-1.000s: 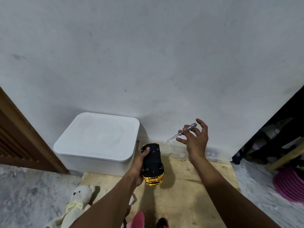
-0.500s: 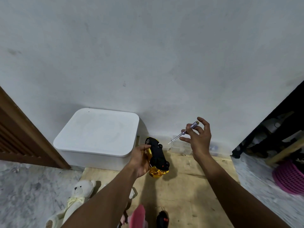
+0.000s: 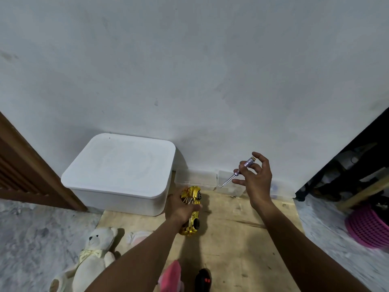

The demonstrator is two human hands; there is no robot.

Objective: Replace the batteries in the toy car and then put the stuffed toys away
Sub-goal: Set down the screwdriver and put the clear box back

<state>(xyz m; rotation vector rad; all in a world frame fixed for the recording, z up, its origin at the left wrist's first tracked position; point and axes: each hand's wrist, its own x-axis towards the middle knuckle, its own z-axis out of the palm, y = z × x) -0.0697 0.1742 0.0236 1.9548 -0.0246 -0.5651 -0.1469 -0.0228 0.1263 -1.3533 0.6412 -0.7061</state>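
My left hand (image 3: 181,207) grips a gold toy car (image 3: 192,209) above the wooden board, its shiny gold body facing the camera and two black wheels showing on its right side. My right hand (image 3: 255,180) holds a small screwdriver (image 3: 239,171) with a clear purple handle, tip pointing down-left, apart from the car. A cream teddy bear (image 3: 92,258) lies at the lower left. A pink stuffed toy (image 3: 171,275) shows by my left forearm. Another pale plush piece (image 3: 136,238) lies beside the bear.
A white lidded bin (image 3: 120,173) stands against the wall on the left. Clear plastic boxes (image 3: 196,180) line the wall base. A black remote with red buttons (image 3: 203,280) lies on the wooden board (image 3: 242,239). A pink basket (image 3: 368,228) sits at the right.
My left hand has rotated the car: the black underside that faced the camera has turned away and the gold body now shows. The right hand with the screwdriver has barely shifted.
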